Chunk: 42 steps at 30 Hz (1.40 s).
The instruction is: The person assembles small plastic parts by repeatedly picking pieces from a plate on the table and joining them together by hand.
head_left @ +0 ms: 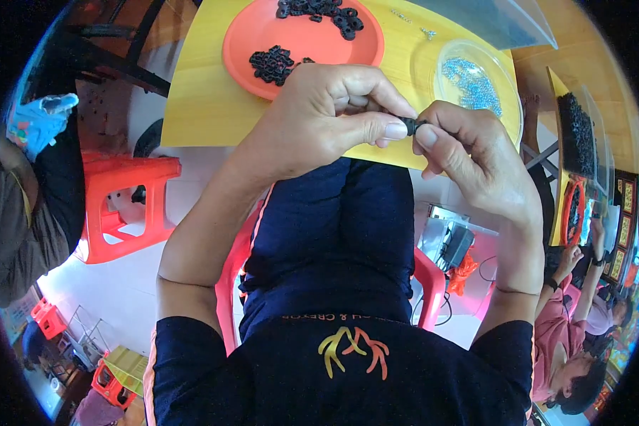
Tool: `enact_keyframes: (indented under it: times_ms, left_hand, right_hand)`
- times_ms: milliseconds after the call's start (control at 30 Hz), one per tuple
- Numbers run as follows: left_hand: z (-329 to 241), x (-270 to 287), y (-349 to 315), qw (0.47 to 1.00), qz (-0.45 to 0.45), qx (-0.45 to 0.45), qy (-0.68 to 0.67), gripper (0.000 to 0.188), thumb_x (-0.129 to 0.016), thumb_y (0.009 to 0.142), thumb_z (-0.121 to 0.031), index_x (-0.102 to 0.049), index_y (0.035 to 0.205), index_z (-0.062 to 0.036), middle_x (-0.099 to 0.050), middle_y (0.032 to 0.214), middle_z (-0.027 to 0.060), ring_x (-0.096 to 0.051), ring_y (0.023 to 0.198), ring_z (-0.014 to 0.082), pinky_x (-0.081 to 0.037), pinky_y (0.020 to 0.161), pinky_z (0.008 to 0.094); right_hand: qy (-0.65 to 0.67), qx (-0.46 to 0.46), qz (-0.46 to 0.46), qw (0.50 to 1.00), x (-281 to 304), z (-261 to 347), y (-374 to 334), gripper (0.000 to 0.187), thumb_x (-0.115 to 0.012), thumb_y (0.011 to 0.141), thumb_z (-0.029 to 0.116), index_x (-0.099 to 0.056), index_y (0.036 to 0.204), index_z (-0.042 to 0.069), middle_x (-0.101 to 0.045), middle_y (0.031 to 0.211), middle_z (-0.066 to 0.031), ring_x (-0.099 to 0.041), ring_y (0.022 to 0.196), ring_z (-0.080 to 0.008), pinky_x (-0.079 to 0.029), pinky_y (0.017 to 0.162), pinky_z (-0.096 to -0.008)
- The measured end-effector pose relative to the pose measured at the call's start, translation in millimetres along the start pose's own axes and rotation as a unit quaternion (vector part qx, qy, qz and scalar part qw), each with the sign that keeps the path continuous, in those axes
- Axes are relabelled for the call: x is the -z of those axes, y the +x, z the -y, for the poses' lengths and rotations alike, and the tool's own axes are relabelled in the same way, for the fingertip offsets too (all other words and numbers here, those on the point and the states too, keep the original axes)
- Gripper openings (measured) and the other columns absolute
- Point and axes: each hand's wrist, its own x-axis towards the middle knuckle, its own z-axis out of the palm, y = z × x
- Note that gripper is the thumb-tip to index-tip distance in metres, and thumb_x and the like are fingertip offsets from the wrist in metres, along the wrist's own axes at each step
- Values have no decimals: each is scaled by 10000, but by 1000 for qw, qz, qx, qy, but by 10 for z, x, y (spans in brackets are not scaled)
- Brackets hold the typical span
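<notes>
Close together over the table's near edge, both my hands pinch a small black part [410, 126], dark and rounded; my fingers hide much of it. My left hand [316, 117] grips one end between thumb and forefinger. The other end sits between the thumb and bent forefinger of my right hand [479, 153]. Behind my left hand stands an orange-red plate [263, 28] bearing two heaps of small black ring-like parts [271, 65]. A clear round dish [510, 82] beyond my right hand contains many small bluish, shiny pieces [472, 85].
A few tiny metallic pieces [427, 33] lie on the yellow tabletop [206, 106] near a clear plastic bin [504, 18]. A red stool [128, 206] stands at left, beside a seated person [28, 213]. At right, other people [568, 341] work by another table.
</notes>
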Motion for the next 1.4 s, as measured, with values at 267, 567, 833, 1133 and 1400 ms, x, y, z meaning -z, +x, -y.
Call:
enact_keyframes:
  times_ms: [267, 567, 833, 1133, 1400]
  left_hand:
    - [31, -2, 29, 997, 20, -25, 67, 120, -649, 827, 47, -652, 947, 47, -637, 895, 65, -609, 821, 105, -492, 740, 238]
    - [140, -35, 63, 994, -38, -11, 105, 122, -648, 836, 36, -648, 958, 47, -648, 892, 58, -614, 841, 93, -503, 771, 243]
    - [139, 24, 53, 999, -35, 18, 15, 127, -652, 847, 30, -644, 973, 44, -651, 905, 58, -619, 833, 97, -512, 763, 245]
    - [179, 0, 64, 999, -33, 22, 11, 113, -639, 857, 31, -645, 969, 36, -646, 887, 50, -606, 790, 89, -502, 720, 236]
    - [223, -24, 54, 997, -49, 23, 47, 117, -635, 867, 11, -649, 981, 30, -649, 860, 38, -598, 779, 81, -492, 708, 229]
  right_hand:
    - [-144, 22, 7, 989, 34, 67, 48, 222, -573, 882, 164, -595, 790, -38, -506, 576, -222, -540, 541, -384, -425, 528, -418]
    - [-154, 14, -32, 987, -47, -48, 136, 234, -541, 889, 164, -600, 813, -49, -543, 612, -229, -578, 577, -380, -450, 559, -425]
    - [59, -91, 30, 994, -41, -89, 149, 281, -538, 946, 204, -587, 849, -55, -566, 580, -109, -620, 593, -145, -515, 545, -307]
    - [-122, 13, -25, 992, -68, -62, 138, 207, -557, 891, 158, -603, 852, -40, -565, 630, -225, -597, 608, -386, -460, 598, -445]
    - [-157, 54, -26, 986, -51, -148, 177, 208, -567, 888, 160, -610, 836, -38, -570, 632, -233, -584, 624, -419, -464, 587, -434]
